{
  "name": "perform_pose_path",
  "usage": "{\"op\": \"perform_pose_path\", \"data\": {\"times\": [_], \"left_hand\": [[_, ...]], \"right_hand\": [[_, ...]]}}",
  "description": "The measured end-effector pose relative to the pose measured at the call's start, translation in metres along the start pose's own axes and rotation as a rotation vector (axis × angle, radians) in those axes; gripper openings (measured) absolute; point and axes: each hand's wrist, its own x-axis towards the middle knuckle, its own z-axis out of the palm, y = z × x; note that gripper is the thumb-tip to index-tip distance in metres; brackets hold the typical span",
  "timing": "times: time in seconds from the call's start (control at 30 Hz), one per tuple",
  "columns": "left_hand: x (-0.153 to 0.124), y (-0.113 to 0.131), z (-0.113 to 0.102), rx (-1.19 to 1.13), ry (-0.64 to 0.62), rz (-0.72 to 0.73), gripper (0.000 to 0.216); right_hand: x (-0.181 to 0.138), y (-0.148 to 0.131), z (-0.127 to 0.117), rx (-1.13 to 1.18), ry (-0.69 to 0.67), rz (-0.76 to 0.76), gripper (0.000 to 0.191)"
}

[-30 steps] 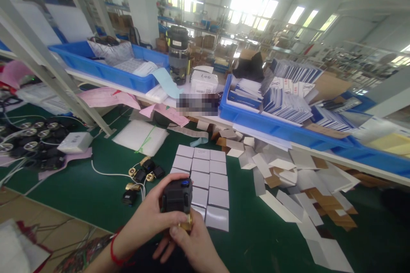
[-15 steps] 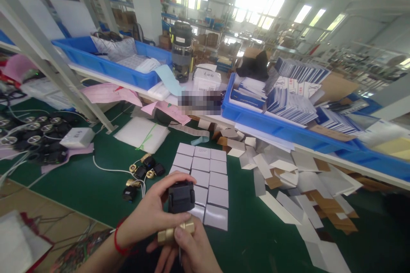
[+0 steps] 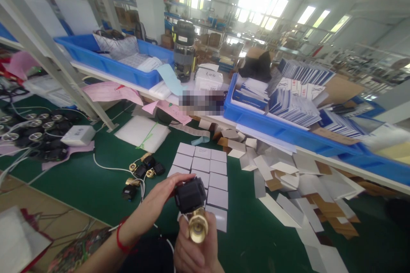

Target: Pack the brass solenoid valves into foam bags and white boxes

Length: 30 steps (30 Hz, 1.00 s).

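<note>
I hold a small valve with a black box-shaped top (image 3: pixel 190 195) and a brass threaded body (image 3: pixel 197 226), low in the middle of the view. My left hand (image 3: pixel 156 204), with a red cord at the wrist, grips the black top from the left side. My right hand (image 3: pixel 192 252) holds the brass body from below, its open threaded end turned toward the camera. A thin white wire hangs down from the valve. Just behind it, a block of small grey-white boxes (image 3: pixel 205 170) stands in rows on the green mat (image 3: pixel 96 187).
Several more brass-and-black valves with white wires (image 3: pixel 142 170) lie left of the boxes. A heap of flat folded cartons (image 3: pixel 297 187) covers the mat on the right. Blue bins (image 3: pixel 272 119) sit on a shelf behind. Black parts (image 3: pixel 38 136) and a white box (image 3: pixel 78 135) lie far left.
The valve was turned in my hands: the brass end swung from pointing down and sideways to facing the camera. My left hand slid to the side of the black top.
</note>
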Motion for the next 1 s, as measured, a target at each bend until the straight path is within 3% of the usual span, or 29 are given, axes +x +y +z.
{"op": "perform_pose_path", "data": {"times": [0.07, 0.23, 0.33, 0.43, 0.53, 0.6, 0.7, 0.87, 0.93, 1.0], "left_hand": [[0.001, 0.001, 0.002, 0.009, 0.004, -0.012, 0.066], [0.001, 0.009, 0.004, 0.057, 0.014, -0.039, 0.07], [0.001, 0.008, 0.003, 0.063, 0.022, -0.031, 0.066], [0.001, 0.007, 0.001, 0.055, 0.038, -0.016, 0.06], [0.002, 0.009, -0.001, 0.085, 0.018, -0.003, 0.058], [0.002, 0.011, -0.004, 0.145, -0.008, 0.016, 0.054], [0.003, 0.013, -0.009, 0.21, -0.035, 0.002, 0.047], [0.0, 0.016, -0.011, 0.274, -0.084, -0.018, 0.052], [-0.001, 0.012, -0.008, 0.204, -0.034, 0.009, 0.043], [-0.001, 0.006, -0.004, -0.029, 0.045, 0.013, 0.034]], "right_hand": [[0.0, -0.002, -0.009, 0.13, -0.156, 0.0, 0.051], [-0.002, -0.003, -0.015, 0.115, -0.144, -0.006, 0.045], [-0.001, -0.007, -0.001, -0.048, 0.011, 0.039, 0.045], [0.002, -0.012, 0.015, -0.311, 0.297, 0.059, 0.048], [0.003, -0.018, 0.028, -0.685, 0.593, 0.049, 0.049], [0.005, -0.024, 0.037, -0.978, 0.703, 0.114, 0.042], [0.011, -0.033, 0.054, -1.29, 0.781, 0.212, 0.028], [0.023, -0.038, 0.076, -1.693, 0.831, 0.167, 0.011], [0.023, -0.038, 0.078, -1.782, 0.857, 0.211, 0.015], [0.02, -0.039, 0.078, -1.776, 0.797, 0.215, 0.019]]}}
